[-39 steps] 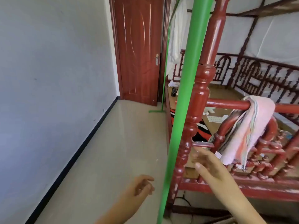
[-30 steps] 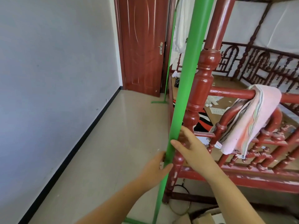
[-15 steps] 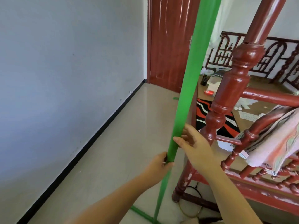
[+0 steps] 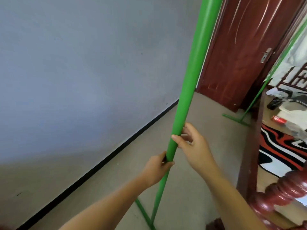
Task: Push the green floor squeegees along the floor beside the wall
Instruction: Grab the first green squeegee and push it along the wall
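Note:
A green floor squeegee (image 4: 191,77) stands nearly upright in front of me, its long pole running from the top edge down to its blade (image 4: 144,214) on the floor near my feet. My left hand (image 4: 157,168) grips the pole low down. Just above it, my right hand (image 4: 192,143) wraps the pole with the thumb across the front. A second green squeegee (image 4: 259,95) leans by the door at the far right, its blade (image 4: 235,120) on the floor.
A grey wall (image 4: 83,72) with a black skirting strip (image 4: 106,161) runs along the left. A dark red door (image 4: 240,52) closes the far end. A red wooden bed frame (image 4: 280,196) with clutter on it stands on the right; beige floor (image 4: 191,180) lies between.
Both hands went from empty to gripping the near squeegee's pole. The pole has come away from the bedpost towards the wall side, and my view has turned left.

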Demonstrator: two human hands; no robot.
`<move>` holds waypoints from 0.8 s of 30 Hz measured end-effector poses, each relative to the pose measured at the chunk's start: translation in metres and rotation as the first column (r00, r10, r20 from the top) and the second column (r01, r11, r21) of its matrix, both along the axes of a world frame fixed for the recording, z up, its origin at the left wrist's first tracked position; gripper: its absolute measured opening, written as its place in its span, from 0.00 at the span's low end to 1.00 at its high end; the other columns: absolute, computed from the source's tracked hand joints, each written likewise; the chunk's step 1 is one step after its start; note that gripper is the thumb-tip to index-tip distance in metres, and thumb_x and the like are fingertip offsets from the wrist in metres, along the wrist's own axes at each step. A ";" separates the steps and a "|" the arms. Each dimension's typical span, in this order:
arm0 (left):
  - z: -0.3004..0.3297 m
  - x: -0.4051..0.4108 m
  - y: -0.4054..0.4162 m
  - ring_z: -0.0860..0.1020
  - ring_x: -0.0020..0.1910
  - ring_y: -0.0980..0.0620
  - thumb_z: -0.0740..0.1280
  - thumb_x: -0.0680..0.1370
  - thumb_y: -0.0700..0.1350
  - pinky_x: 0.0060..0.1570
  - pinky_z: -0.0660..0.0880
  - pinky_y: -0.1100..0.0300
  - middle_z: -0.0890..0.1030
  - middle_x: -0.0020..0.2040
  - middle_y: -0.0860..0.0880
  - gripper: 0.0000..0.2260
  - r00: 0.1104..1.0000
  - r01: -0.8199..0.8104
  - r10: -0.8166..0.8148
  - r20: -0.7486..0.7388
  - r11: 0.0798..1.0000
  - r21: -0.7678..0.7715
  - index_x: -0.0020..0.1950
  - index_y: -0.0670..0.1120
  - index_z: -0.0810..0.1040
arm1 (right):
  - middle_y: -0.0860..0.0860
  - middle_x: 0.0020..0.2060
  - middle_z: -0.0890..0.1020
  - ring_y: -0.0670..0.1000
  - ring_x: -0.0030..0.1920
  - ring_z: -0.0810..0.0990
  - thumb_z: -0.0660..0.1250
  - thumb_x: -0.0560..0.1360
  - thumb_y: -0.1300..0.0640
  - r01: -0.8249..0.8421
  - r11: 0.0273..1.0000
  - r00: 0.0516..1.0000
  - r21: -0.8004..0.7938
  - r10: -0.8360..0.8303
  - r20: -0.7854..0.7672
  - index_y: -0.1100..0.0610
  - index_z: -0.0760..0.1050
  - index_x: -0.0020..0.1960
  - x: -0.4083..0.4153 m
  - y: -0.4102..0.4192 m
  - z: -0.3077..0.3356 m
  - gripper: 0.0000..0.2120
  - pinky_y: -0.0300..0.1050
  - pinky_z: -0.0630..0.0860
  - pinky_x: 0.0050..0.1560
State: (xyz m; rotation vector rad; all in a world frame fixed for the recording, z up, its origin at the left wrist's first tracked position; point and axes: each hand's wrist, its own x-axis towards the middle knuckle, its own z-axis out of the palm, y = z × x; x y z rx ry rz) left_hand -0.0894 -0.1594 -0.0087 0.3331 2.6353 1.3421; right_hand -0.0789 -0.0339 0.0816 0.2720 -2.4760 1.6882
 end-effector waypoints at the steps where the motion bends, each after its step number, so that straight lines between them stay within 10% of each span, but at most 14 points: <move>1: 0.000 -0.007 -0.018 0.78 0.49 0.42 0.63 0.76 0.47 0.53 0.74 0.45 0.81 0.49 0.38 0.11 1.000 -0.015 0.015 -0.007 1.000 0.001 0.52 0.41 0.73 | 0.46 0.43 0.81 0.50 0.46 0.79 0.66 0.70 0.53 -0.015 1.000 1.000 0.001 0.015 -0.003 0.45 0.73 0.46 -0.009 -0.018 0.000 0.06 0.59 0.78 0.52; 24: -0.001 -0.037 -0.349 0.78 0.47 0.38 0.62 0.76 0.43 0.51 0.75 0.42 0.80 0.47 0.35 0.09 0.737 -0.673 0.676 -0.021 0.736 0.076 0.52 0.40 0.71 | 0.47 0.45 0.78 0.51 0.42 0.80 0.66 0.72 0.54 -0.521 0.834 0.838 0.179 0.540 -0.078 0.50 0.67 0.49 -0.111 -0.383 0.011 0.09 0.48 0.77 0.44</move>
